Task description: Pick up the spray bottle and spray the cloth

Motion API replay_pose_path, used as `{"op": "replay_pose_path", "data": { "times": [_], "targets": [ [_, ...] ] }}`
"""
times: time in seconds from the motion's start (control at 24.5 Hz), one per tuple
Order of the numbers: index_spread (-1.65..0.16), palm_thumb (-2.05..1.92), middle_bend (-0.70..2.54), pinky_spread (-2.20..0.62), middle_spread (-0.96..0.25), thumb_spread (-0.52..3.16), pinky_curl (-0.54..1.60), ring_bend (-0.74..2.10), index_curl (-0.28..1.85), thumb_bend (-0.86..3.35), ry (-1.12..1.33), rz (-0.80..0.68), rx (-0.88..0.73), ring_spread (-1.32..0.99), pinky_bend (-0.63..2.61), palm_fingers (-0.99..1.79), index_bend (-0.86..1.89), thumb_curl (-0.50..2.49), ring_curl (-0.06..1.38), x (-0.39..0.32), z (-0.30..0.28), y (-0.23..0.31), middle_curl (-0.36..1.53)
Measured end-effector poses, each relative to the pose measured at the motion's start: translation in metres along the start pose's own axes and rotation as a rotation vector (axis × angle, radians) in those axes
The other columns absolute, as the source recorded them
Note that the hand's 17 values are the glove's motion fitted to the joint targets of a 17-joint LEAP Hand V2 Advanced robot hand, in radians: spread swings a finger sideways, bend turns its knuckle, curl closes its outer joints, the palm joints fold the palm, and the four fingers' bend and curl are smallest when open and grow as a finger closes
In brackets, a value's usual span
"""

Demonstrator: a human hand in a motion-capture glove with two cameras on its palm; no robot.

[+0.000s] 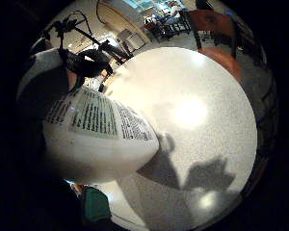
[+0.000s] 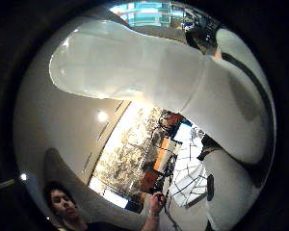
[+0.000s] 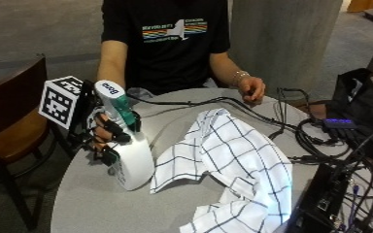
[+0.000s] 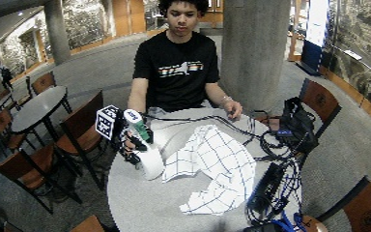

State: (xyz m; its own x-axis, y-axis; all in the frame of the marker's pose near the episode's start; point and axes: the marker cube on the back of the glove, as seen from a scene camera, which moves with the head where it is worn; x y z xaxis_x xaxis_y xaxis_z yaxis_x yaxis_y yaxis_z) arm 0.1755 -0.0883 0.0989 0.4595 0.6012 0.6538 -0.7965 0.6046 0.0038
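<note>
Checked white cloth spread on round grey table, white spray bottle standing just beside cloth, gloved right hand gripping bottle neck

A round grey table carries everything. A white checked cloth lies crumpled across its middle. Just beside the cloth's near edge a white bottle appears to stand on the top, though its base is hard to see. Black cables and boxes lie along the far side.
</note>
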Motion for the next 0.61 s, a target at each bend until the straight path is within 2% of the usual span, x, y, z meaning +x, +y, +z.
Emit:
{"op": "replay_pose_path", "data": {
  "times": [0.33, 0.61],
  "targets": [
    [-0.24, 1.1, 0.41, 0.13, -0.12, 0.51, 0.32, 0.3, 0.38, -0.03, 0.035, -0.044, 0.006, -0.1, 0.25, 1.13, 0.22, 0.61, 0.35, -0.004, -0.004, 0.002, 0.48],
    [-0.22, 1.1, 0.4, 0.1, -0.12, 0.42, 0.33, 0.3, 0.41, -0.03, 0.165, -0.196, -0.153, -0.1, 0.25, 1.17, 0.21, 0.64, 0.36, -0.046, -0.012, 0.006, 0.49]
  ]
}}
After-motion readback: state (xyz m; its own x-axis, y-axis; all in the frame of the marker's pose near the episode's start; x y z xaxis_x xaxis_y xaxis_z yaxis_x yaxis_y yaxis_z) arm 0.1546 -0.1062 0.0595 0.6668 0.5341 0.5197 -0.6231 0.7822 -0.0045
